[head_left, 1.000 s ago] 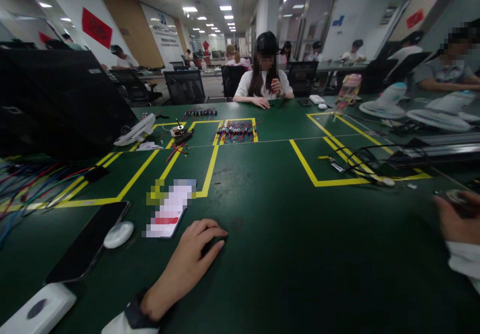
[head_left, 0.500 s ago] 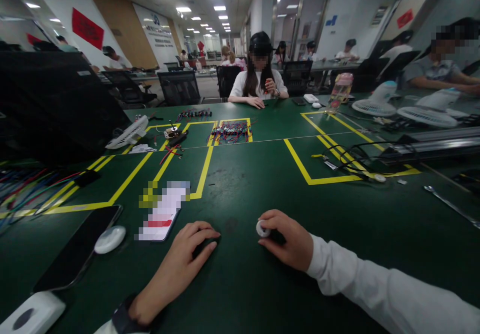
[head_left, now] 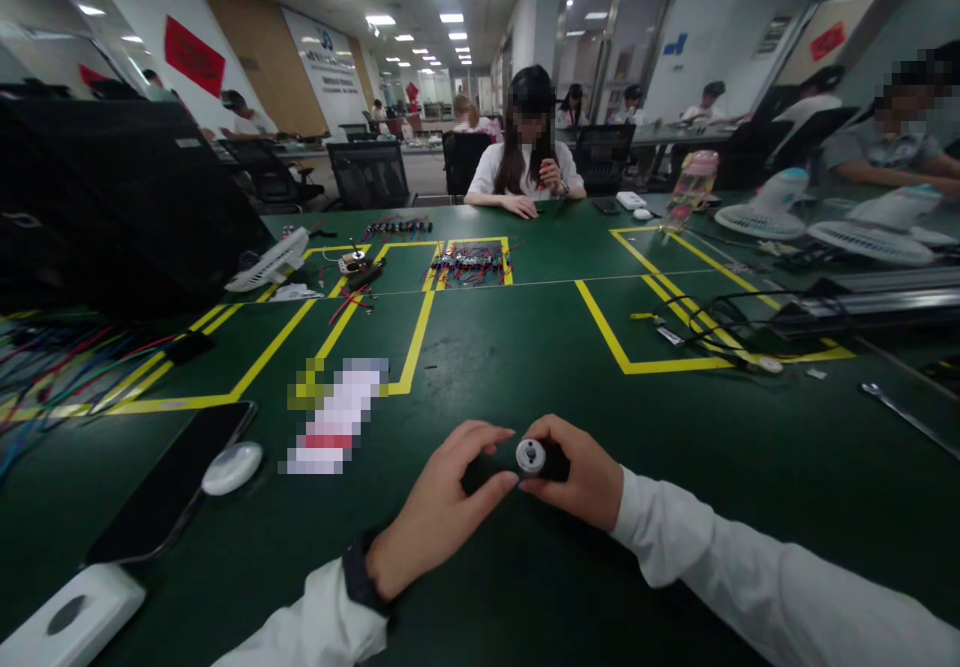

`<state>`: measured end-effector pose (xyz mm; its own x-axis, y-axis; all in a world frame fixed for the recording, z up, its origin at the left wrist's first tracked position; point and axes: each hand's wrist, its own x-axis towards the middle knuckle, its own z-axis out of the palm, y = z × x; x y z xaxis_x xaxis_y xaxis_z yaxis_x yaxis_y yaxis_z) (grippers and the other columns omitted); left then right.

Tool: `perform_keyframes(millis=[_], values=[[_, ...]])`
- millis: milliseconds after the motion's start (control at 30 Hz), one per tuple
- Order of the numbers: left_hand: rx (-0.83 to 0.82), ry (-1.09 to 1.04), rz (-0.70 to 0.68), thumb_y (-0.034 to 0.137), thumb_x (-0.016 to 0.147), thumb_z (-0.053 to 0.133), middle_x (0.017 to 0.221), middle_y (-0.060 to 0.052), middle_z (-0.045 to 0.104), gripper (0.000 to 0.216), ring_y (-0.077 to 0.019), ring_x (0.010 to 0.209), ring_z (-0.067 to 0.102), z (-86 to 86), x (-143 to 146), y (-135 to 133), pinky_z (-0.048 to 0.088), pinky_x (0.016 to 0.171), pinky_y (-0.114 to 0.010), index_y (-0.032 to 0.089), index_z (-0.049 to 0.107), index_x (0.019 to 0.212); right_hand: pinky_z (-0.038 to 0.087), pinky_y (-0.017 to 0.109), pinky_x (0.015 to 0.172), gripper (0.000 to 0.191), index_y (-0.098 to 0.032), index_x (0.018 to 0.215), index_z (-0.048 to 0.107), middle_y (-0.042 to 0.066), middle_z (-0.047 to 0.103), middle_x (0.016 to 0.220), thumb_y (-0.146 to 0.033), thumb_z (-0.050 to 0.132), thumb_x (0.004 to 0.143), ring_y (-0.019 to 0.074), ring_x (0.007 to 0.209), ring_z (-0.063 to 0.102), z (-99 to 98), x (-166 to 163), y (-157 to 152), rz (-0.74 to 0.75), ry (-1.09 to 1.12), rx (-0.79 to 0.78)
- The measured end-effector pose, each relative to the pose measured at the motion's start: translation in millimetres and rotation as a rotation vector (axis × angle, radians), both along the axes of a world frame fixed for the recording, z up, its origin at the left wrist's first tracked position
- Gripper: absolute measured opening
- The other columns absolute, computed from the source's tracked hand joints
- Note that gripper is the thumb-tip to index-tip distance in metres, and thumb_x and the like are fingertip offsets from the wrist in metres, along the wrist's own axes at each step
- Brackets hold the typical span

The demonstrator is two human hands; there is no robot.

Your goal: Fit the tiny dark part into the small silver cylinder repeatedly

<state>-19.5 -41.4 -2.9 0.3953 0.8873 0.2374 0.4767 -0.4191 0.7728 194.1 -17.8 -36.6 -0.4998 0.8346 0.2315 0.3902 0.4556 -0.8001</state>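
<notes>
A small silver cylinder (head_left: 530,457) faces me end-on, a dark hub in the middle of its round face. The thumb and fingers of my right hand (head_left: 581,469) are closed on it from the right, just above the green table. My left hand (head_left: 442,497) is close on the other side, thumb and fingers apart in a C shape. Its fingertips come up to the cylinder's left edge; whether they touch it I cannot tell. Nothing shows between the left fingers.
On the green table (head_left: 480,367), a phone (head_left: 337,412), a dark tablet-like slab (head_left: 176,477) and a white oval case (head_left: 232,468) lie to the left. Bundled wired parts (head_left: 472,262) sit farther off. Cables (head_left: 697,327) and a wrench (head_left: 900,415) are right. A person (head_left: 525,162) sits opposite.
My left hand has moved right and its fingers have opened wider beside the cylinder. My right hand has turned the cylinder's face more toward me. The view has shifted slightly left.
</notes>
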Motion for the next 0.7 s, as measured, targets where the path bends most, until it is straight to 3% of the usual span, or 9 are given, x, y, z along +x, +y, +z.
perform_keyframes(millis=[133, 233, 367, 567, 700], values=[[0.07, -0.055, 0.055, 0.019, 0.083, 0.064, 0.102, -0.003, 0.064, 0.015, -0.0197, 0.096, 0.059, 8.6, 30.9, 2.1, 0.046, 0.086, -0.034, 0.025, 0.068, 0.096, 0.041, 0.023, 0.072, 0.031, -0.014, 0.098, 0.05, 0.002, 0.051, 0.092, -0.029, 0.066, 0.075, 0.0094, 0.081, 0.047, -1.8, 0.0, -0.8, 0.012, -0.021, -0.013], [0.097, -0.12, 0.093, 0.019, 0.084, 0.063, 0.094, -0.003, 0.065, 0.01, -0.0185, 0.09, 0.06, 13.8, 31.7, 3.0, 0.048, 0.081, -0.032, 0.024, 0.071, 0.087, 0.041, 0.023, 0.074, 0.034, -0.014, 0.1, 0.05, 0.003, 0.05, 0.095, -0.03, 0.067, 0.074, 0.0102, 0.084, 0.047, -2.3, 2.6, -1.4, 0.022, -0.032, -0.016], [0.091, -0.142, 0.161, 0.021, 0.086, 0.061, 0.092, -0.003, 0.065, 0.013, -0.0185, 0.088, 0.061, 9.0, 15.1, 5.6, 0.049, 0.078, -0.032, 0.024, 0.071, 0.094, 0.041, 0.023, 0.075, 0.036, -0.013, 0.101, 0.05, 0.005, 0.05, 0.097, -0.026, 0.067, 0.073, 0.0109, 0.085, 0.047, -1.3, 10.1, -1.2, 0.012, -0.046, -0.007], [0.108, 0.292, 0.059, 0.026, 0.081, 0.067, 0.125, 0.002, 0.06, 0.023, -0.0296, 0.114, 0.049, -15.4, 5.3, 8.0, 0.038, 0.091, -0.052, 0.042, 0.072, 0.097, 0.043, 0.023, 0.075, 0.033, -0.013, 0.099, 0.051, 0.005, 0.051, 0.096, -0.025, 0.067, 0.073, 0.0114, 0.086, 0.048, -0.3, 15.7, -2.0, -0.027, -0.058, 0.03], [0.094, 0.32, 0.028, 0.03, 0.084, 0.064, 0.13, 0.002, 0.058, 0.031, -0.0297, 0.118, 0.046, -16.9, 5.4, 5.5, 0.035, 0.095, -0.053, 0.042, 0.064, 0.113, 0.046, 0.021, 0.074, 0.035, -0.014, 0.1, 0.052, 0.005, 0.053, 0.095, -0.032, 0.067, 0.074, 0.0109, 0.085, 0.051, 0.7, 18.6, -4.9, -0.08, -0.059, 0.078]])
